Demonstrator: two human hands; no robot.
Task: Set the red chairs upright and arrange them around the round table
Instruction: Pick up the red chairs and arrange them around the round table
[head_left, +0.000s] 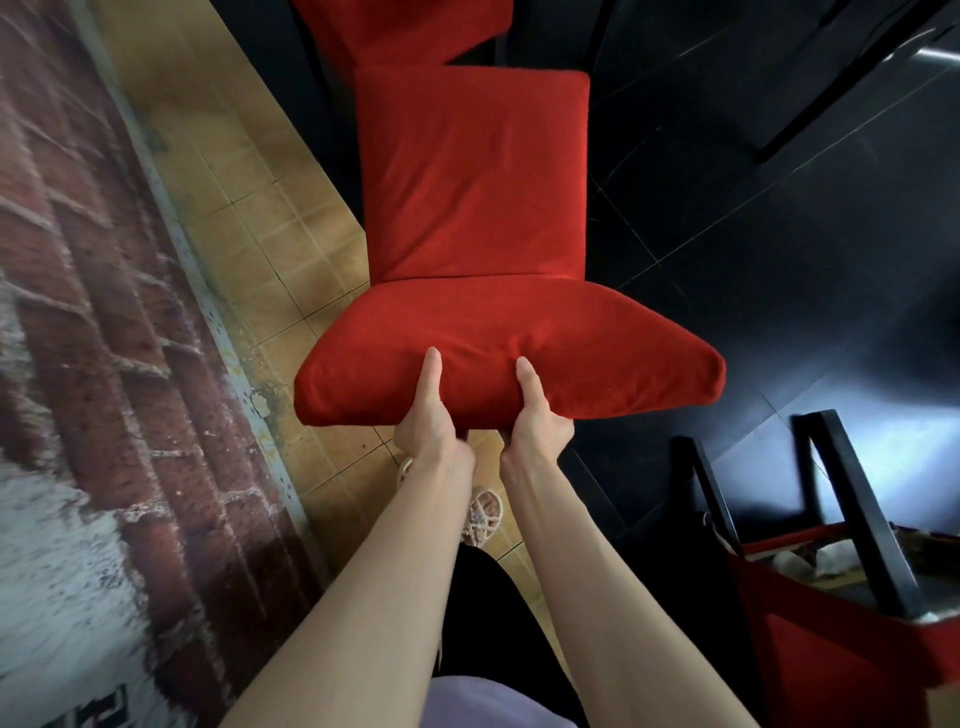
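Left hand (427, 415), right hand (537, 415) side by side on front edge of red chair (472, 208) seat: thumbs on top, fingers curled under, hidden. Chair faces person, between brick wall (78, 312) and overturned chair (831, 623). Risks: narrow central grip lets chair twist or tip; swinging legs may strike overturned chair. Round table not in view.
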